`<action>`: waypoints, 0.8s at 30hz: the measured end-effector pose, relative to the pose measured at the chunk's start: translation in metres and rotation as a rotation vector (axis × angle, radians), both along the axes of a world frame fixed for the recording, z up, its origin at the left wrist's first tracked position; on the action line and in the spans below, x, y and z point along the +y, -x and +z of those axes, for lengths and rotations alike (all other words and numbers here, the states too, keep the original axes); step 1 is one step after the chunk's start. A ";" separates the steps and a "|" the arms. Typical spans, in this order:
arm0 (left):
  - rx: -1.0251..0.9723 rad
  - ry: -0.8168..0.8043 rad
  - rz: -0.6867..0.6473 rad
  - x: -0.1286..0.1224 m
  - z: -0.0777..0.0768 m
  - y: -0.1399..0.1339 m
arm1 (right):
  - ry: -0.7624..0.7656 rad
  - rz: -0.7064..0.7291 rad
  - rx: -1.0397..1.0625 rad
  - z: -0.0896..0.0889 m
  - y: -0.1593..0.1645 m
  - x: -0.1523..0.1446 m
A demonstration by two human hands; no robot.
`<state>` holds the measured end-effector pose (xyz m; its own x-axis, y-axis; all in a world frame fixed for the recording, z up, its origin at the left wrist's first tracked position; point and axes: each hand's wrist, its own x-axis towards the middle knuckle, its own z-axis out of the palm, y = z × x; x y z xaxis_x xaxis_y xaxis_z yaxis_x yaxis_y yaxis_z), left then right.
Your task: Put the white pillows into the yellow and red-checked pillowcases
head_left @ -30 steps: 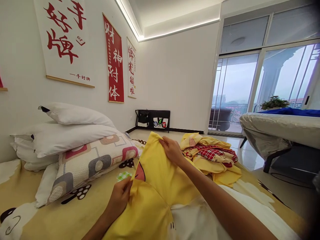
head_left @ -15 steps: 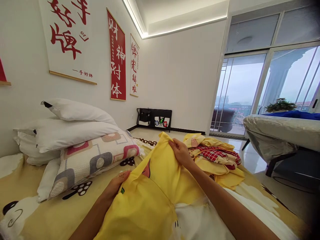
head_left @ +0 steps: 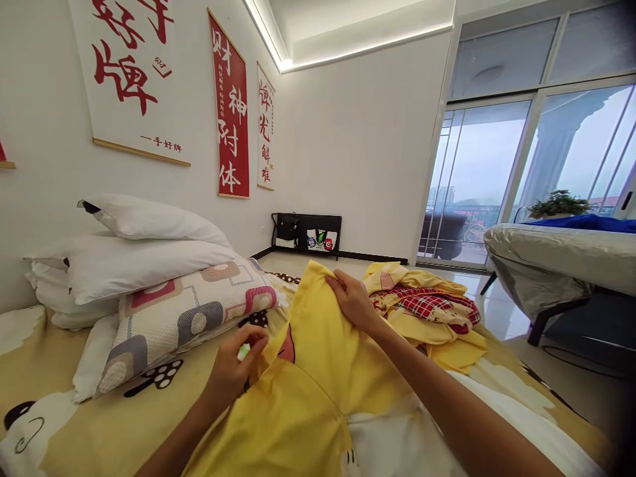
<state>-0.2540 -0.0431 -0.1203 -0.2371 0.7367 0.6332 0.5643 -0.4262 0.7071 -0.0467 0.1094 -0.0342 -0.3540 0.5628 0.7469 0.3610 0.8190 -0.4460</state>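
Observation:
A yellow cloth with a cartoon print rises in front of me, one corner standing up as a peak. My right hand pinches its upper edge just right of that peak. At the cloth's left edge is my left hand, its thumb and forefinger curled together on the fabric. A white part of the print lies in folds below my right forearm. The lower end of the cloth runs out of view at the bottom.
White pillows are stacked at left on a patterned pillow. The bed is covered by a tan printed sheet. Crumpled yellow and red-checked fabric lies at right. Beyond it stands a plastic-covered piece of furniture.
My left hand has lifted slightly, its fingers now curled more tightly at the cloth's edge. My right hand and the cloth's peak have shifted a little to the left.

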 end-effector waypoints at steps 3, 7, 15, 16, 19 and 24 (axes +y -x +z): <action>0.188 0.186 -0.161 -0.018 0.019 -0.011 | -0.016 -0.023 -0.033 -0.001 0.006 -0.006; 0.290 0.371 -0.053 -0.009 0.006 -0.033 | -0.044 -0.085 -0.094 0.000 0.015 -0.015; 0.250 0.201 -0.090 0.032 -0.012 -0.024 | 0.010 -0.161 -0.441 0.000 -0.011 -0.033; 0.285 0.187 -0.024 0.034 -0.010 -0.019 | 0.023 -0.152 -0.508 -0.004 -0.024 -0.042; 0.417 0.215 0.149 0.043 -0.005 -0.002 | -0.009 -0.096 -0.725 -0.032 -0.075 -0.081; 0.397 0.411 0.165 0.079 -0.030 0.020 | -0.483 -0.139 -0.849 -0.133 -0.155 -0.138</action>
<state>-0.2736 0.0356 -0.1507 -0.1727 0.9140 0.3672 0.8546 -0.0463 0.5173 0.1079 -0.0282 -0.1676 -0.8327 0.3417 0.4357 0.5135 0.7710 0.3767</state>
